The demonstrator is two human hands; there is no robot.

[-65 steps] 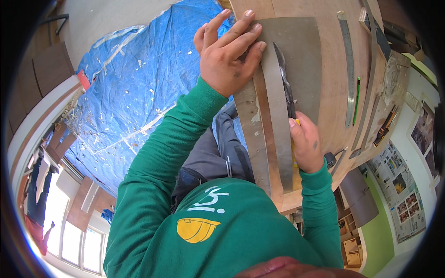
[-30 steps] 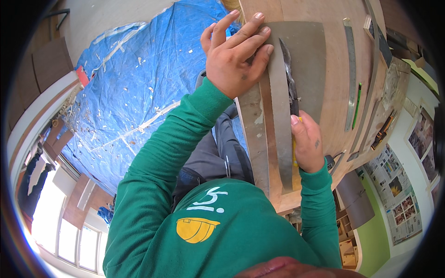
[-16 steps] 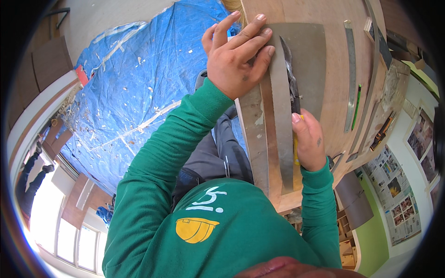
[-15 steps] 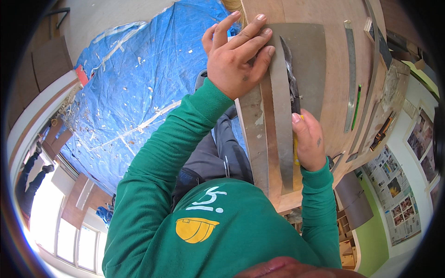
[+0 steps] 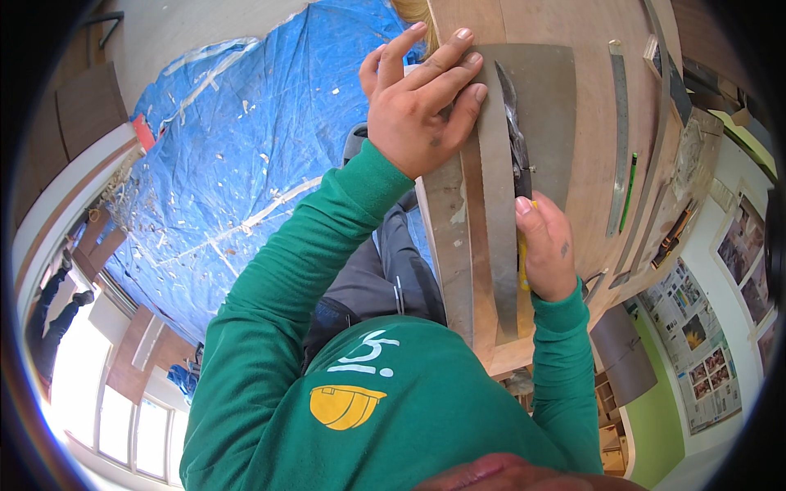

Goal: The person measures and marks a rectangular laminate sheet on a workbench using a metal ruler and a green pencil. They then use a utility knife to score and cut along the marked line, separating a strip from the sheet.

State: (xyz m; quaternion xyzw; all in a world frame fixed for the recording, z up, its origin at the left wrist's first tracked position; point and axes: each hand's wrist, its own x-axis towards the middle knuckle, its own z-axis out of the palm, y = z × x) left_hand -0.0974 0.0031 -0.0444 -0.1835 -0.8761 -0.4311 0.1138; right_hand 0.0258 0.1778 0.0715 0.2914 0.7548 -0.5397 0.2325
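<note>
My left hand (image 5: 430,102) lies with its fingers spread at the far left edge of a thin grey-brown sheet (image 5: 548,98), the thumb against a long narrow strip (image 5: 498,188) along its left side. My right hand (image 5: 546,250) is closed around the yellow handle of a cutting tool, apparently snips (image 5: 514,131). Their long dark metal blades point away from me and lie along the gap between strip and sheet. A small bolt sticks out near the blades' base. The palm hides most of the handle.
A wooden workbench (image 5: 596,147) carries the sheet. On its right lie a steel ruler (image 5: 616,139), a green pencil (image 5: 629,192) and a yellow-and-black tool (image 5: 673,236). A blue tarp (image 5: 237,164) with scraps covers the floor to the left. Another person's legs (image 5: 61,319) show at the far left.
</note>
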